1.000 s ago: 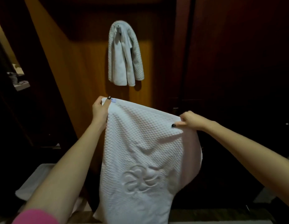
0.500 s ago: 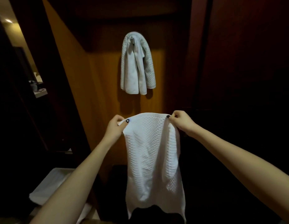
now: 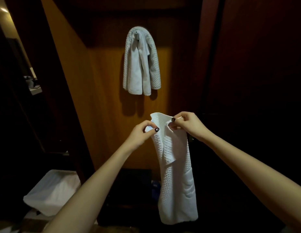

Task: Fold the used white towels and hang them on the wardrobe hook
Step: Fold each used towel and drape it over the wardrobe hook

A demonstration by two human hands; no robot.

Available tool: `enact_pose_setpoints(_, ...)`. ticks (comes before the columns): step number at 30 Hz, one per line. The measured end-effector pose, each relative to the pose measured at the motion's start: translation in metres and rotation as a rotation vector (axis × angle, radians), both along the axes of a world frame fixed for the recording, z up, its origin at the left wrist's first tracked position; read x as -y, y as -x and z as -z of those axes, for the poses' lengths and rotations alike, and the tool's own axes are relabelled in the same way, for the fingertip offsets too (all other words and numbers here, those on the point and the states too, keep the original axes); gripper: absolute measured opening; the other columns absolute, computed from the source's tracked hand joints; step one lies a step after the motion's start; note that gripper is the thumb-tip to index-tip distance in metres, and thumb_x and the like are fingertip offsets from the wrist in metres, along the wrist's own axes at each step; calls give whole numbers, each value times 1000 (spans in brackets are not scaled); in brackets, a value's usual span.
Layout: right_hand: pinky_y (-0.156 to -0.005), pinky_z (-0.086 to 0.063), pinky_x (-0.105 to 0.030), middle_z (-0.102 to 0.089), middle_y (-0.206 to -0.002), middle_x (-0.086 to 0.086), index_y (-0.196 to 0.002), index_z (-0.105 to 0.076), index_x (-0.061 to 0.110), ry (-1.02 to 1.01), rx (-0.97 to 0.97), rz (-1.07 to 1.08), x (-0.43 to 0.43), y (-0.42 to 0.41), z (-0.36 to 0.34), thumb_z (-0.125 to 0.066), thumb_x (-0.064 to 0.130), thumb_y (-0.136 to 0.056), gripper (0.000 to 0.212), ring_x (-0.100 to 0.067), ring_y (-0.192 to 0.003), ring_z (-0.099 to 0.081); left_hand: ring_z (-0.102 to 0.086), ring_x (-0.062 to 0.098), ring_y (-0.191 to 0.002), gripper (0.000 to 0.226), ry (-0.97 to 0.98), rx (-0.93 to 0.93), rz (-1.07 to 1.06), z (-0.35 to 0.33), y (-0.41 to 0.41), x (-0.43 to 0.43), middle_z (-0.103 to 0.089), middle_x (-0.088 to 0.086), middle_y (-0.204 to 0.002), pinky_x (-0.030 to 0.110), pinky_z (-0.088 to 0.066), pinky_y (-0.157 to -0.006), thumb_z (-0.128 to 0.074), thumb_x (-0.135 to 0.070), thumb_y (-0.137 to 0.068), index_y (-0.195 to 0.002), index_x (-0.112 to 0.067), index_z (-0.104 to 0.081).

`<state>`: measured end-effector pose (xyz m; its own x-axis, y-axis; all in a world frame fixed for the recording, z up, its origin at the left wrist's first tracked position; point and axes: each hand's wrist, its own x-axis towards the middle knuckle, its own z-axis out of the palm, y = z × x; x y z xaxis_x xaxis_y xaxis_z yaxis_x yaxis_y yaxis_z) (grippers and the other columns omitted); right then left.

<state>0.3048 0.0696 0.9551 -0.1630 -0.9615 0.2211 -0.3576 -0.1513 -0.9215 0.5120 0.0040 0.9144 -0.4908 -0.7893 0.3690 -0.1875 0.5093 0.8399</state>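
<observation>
At the far left, a dim shelf [image 3: 34, 89] carries a few dark items too shadowed to identify. Below it, near the bottom left corner of the view, stands a bin lined with a white plastic bag [image 3: 50, 194].

Next comes the person's bare left forearm, reaching up from the bottom edge. The left hand [image 3: 143, 133] has its grip closed on one top corner of a white waffle-textured towel [image 3: 176, 174], pinched between thumb and fingertips.

Above that hand, a pale folded waffle-weave towel [image 3: 141, 64] hangs from a small metal hook [image 3: 136, 33] high on the lit orange-brown wooden wardrobe panel [image 3: 99, 98]. It drapes down in several layers and casts a shadow on the panel below it.

The held towel hangs in the air in front of the panel's lower part, well below the hooked one. It is gathered into a narrow, lengthwise-folded strip, its lower end loose.

The right hand [image 3: 188, 125] pinches the towel's other top corner, close beside the left hand. Its grip is also closed on the cloth.

A dark reddish-brown wardrobe door [image 3: 255, 81] fills the right side.
</observation>
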Motion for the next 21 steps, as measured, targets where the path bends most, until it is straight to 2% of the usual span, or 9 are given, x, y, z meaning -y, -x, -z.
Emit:
enact_pose_setpoints(2, -70, -54, -25, -74, -82, -17, -92, -64, 0, -20, -101, -22, -5, 2, 1, -70, 2, -83, 11, -18, -76, -71, -55, -12, -91, 12, -10, -41, 22, 5, 11, -2, -64, -16, -94, 4, -36, -76, -69, -21, -87, -83, -29, -62)
enact_pose_setpoints(5, -66, -54, -23, -74, -71, -8, -82, -65, 3, 3, -221, 11, -14, 7, 5, -73, 9, -83, 10, -15, -70, -72, -54, -10, -90, 15, -42, -57, 48, 9, 24, -8, -62, -16, -97, 5, -38, -74, -73, -22, -83, -85, -30, -60)
enact_pose_setpoints(10, -56, -53, -25, -70, -59, -5, -71, -63, 4, 54, -304, 97, -22, 3, 12, -72, 16, -85, 21, -15, -58, -70, -49, -10, -61, 22, -82, 19, 67, 16, 39, -19, -56, -16, -98, 10, -37, -59, -74, -26, -82, -91, -30, -54)
enact_pose_setpoints(13, -58, -54, -40, -68, -63, -13, -72, -63, -1, 70, -390, 136, -22, -5, 14, -72, 20, -85, 26, -26, -61, -68, -48, -5, -62, 31, -91, 102, 69, 19, 41, -26, -54, -16, -98, 12, -35, -55, -77, -32, -79, -91, -34, -48)
enact_pose_setpoints(17, -61, -57, -46, -68, -61, -13, -68, -61, 2, 92, -356, 182, -23, -8, 14, -72, 20, -85, 26, -22, -56, -68, -47, -3, -49, 29, -76, 94, 34, 21, 29, -22, -57, -7, -94, 16, -35, -50, -72, -10, -81, -89, -28, -51)
enact_pose_setpoints(18, -62, -57, -46, -68, -61, -13, -67, -61, 5, 93, -346, 190, -23, -8, 14, -71, 19, -85, 25, -22, -56, -69, -47, -4, -51, 26, -56, 107, 18, 20, 24, -20, -58, -7, -91, 18, -36, -52, -70, -8, -81, -88, -27, -53)
enact_pose_setpoints(21, -62, -58, -43, -68, -59, -9, -63, -59, 14, 106, -347, 196, -25, -9, 12, -70, 19, -85, 25, -21, -55, -69, -55, 6, -76, 20, -5, 124, -13, 19, 9, -16, -62, -9, -91, 25, -41, -68, -72, -9, -81, -86, -26, -61)
